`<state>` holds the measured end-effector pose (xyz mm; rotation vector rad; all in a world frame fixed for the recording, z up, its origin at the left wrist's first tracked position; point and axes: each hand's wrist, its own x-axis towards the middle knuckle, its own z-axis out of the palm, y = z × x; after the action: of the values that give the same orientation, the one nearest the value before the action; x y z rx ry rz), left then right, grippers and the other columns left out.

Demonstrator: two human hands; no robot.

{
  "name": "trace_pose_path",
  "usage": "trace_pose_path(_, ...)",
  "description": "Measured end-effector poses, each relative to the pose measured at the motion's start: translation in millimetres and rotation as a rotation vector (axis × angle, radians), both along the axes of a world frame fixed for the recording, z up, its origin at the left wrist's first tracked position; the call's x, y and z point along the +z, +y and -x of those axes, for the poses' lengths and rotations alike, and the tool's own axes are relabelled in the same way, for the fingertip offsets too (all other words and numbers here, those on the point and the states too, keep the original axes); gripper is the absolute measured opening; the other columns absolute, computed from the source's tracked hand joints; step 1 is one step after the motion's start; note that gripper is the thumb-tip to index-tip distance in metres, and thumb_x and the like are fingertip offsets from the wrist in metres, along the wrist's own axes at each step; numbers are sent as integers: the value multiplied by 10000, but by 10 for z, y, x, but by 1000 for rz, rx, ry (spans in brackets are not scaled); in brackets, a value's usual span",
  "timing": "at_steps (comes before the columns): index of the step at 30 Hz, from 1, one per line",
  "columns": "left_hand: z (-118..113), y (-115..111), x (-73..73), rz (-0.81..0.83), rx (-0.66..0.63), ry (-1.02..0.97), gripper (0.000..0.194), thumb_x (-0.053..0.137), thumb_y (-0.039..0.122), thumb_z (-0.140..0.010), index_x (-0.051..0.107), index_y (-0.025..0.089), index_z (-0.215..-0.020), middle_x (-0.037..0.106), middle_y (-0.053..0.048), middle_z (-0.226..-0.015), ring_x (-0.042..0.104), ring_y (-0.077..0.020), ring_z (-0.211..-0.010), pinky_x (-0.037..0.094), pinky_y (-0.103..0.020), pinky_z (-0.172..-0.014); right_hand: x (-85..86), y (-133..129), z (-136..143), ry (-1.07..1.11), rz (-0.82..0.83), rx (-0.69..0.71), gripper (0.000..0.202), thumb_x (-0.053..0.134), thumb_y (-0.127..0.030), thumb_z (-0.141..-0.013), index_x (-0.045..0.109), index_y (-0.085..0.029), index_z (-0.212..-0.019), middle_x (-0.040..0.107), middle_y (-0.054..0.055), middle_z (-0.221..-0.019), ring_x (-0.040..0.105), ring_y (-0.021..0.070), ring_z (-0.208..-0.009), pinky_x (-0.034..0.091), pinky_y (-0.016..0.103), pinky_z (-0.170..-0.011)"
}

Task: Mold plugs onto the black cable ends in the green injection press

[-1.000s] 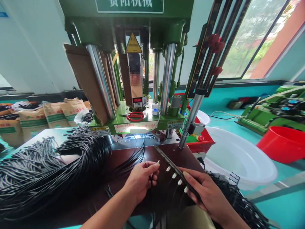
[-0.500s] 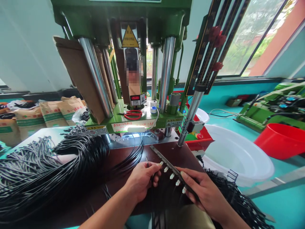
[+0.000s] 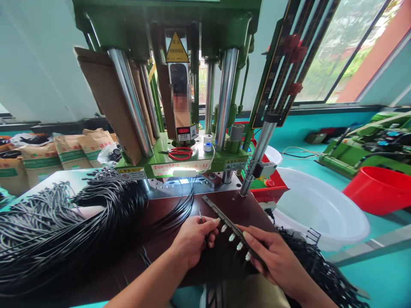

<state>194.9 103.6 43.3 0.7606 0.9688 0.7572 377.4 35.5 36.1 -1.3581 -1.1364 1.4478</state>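
My right hand [image 3: 272,252] is closed around the near end of a dark metal bar [image 3: 229,223], which slants away over the brown tabletop. Along the bar's left edge sits a row of silver cable connectors [image 3: 231,237], with black cables hanging below. At the row's far end, the thumb and forefinger of my left hand [image 3: 195,237] pinch a connector against the bar. A thin pointed tool [image 3: 200,214] sticks up from the same hand; its lower part is hidden by my fingers.
A green press [image 3: 167,169] stands ahead, with red-handled scissors [image 3: 180,153] on its ledge. Black cables [image 3: 105,214] are heaped at left; others [image 3: 183,205] run out from the press. At right are a white tub [image 3: 321,209], a red bucket [image 3: 379,192] and more black parts [image 3: 317,265].
The camera view has shifted very slightly. Both hands keep their grips, and the bar stays nearly still.
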Motion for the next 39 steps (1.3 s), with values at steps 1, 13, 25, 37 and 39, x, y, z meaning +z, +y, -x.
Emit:
trace_pose_path(1,-5,1,-1,8,8,-6,242,737,245,-672,550,94,-705,510,-2,-599,407,-45,-463,306,-161,-406,-19,3,-5,-8,-7,4,682,616,-625,-798,596,-151,-1287,422,-31,-540,355,40,-414,207,121,-326)
trace_pose_path(13,311,62,69,81,133,24,241,684,242,-803,553,103,-950,574,-26,-737,538,-68,-568,460,-185,-547,3,9,-51,54,71,-59,747,642,-634,-768,569,-128,-1313,419,-33,-510,310,42,-403,200,122,-312)
trace_pose_path(25,199,63,13,-96,-45,171,394,718,463,-664,558,111,-743,518,7,-624,368,-36,-433,256,-183,-410,-28,19,-75,-26,37,45,691,580,-609,-834,559,-122,-1325,449,-16,-547,351,51,-424,224,134,-336)
trace_pose_path(37,177,69,20,-101,-52,183,290,659,373,-703,536,111,-693,522,-1,-616,357,-29,-418,244,-177,-404,-43,42,-66,-118,-77,138,571,540,-609,-858,637,-204,-1248,538,38,-791,412,55,-511,294,179,-420)
trace_pose_path(39,174,77,-10,-96,-52,176,269,653,351,-707,536,110,-688,526,-4,-616,356,-29,-417,243,-177,-405,-41,43,-58,-129,-89,151,565,536,-610,-860,645,-202,-1235,535,39,-815,405,54,-512,302,187,-425)
